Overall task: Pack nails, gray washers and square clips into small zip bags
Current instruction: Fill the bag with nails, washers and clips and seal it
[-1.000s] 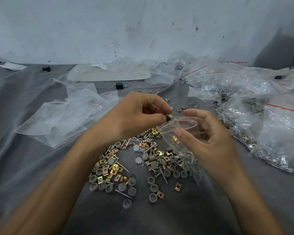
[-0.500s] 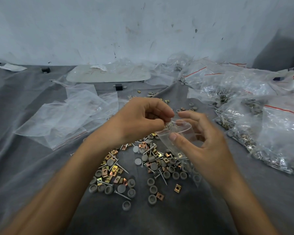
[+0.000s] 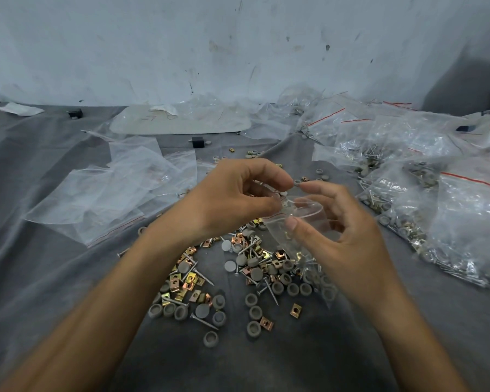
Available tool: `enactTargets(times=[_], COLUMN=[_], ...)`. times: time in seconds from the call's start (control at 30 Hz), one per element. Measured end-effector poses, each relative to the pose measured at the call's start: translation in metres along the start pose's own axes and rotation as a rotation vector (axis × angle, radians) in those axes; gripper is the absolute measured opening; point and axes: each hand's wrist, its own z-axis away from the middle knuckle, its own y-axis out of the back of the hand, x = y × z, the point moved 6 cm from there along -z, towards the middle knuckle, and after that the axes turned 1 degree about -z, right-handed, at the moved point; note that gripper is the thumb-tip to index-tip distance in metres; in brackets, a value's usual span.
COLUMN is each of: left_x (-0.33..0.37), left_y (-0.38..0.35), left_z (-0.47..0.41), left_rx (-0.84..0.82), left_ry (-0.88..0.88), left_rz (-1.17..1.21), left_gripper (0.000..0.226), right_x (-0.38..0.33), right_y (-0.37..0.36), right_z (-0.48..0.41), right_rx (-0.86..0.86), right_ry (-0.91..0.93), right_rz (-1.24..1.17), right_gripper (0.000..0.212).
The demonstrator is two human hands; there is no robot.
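Note:
A small clear zip bag (image 3: 300, 222) hangs open-mouthed above the pile, pinched by my right hand (image 3: 343, 236) between thumb and fingers; nails and washers show through its lower part. My left hand (image 3: 232, 196) has its fingers curled at the bag's mouth, fingertips touching the rim; whether it holds a part I cannot tell. Below lies a loose pile of gray washers (image 3: 255, 299), brass-coloured square clips (image 3: 181, 284) and nails (image 3: 203, 277) on the gray cloth (image 3: 40, 278).
Empty zip bags (image 3: 102, 193) lie flat at the left. Several filled bags with red zip lines (image 3: 450, 205) are heaped at the right. A pale flat board (image 3: 181, 123) and a small black block (image 3: 197, 142) sit near the wall.
Both hands with the bag have risen slightly and moved a little away from me. The left fingertips have closed in over the bag's mouth.

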Motion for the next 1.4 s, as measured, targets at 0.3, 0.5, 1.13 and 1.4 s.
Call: enactTargets(times=[0.3,0.5,1.13,1.4], left_x=[-0.016,-0.047,-0.057,-0.063], left_y=[0.017,-0.024,-0.047,-0.04], left_z=[-0.004,-0.002,0.001,-0.001], left_rx=[0.113,-0.285,-0.368,-0.301], left_ry=[0.054,0.12,0.066,0.046], left_rz=[-0.449,-0.765,-0.974,-1.038], left_gripper=[0.012,0.017,0.003,0.01], right_x=[0.008,0.016,0.015,0.014], right_y=[0.013,0.016,0.015,0.015], right_z=[-0.004,-0.006,-0.006,-0.006], right_rx=[0.125,0.18,0.164,0.154], right_ry=[-0.028,-0.05,-0.046,-0.05], right_rz=[0.017,0.018,-0.018,-0.022], right_gripper=[0.04,0.048,0.043,0.039])
